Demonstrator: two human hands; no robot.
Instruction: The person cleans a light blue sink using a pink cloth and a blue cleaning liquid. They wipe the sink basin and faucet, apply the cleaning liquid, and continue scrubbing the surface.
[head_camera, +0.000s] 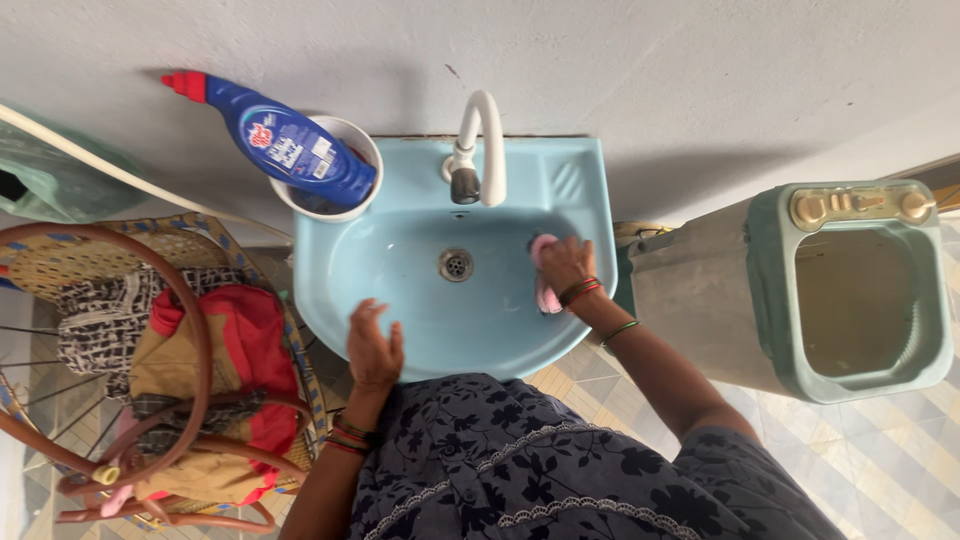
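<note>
A light blue wall basin (400, 270) lies below me, with a white curved tap (482, 140) and a metal drain (455, 264). My right hand (565, 265) presses a pink cloth (546, 293) against the inner right wall of the basin. My left hand (373, 345) rests on the basin's front rim, fingers loosely curled, holding nothing. Both wrists wear bangles.
A blue cleaner bottle with a red cap (275, 140) leans in a white bucket (335, 205) at the basin's left corner. A cane chair (130, 300) piled with clothes stands on the left. A grey-green washing machine (800, 285) stands on the right. The floor is tiled.
</note>
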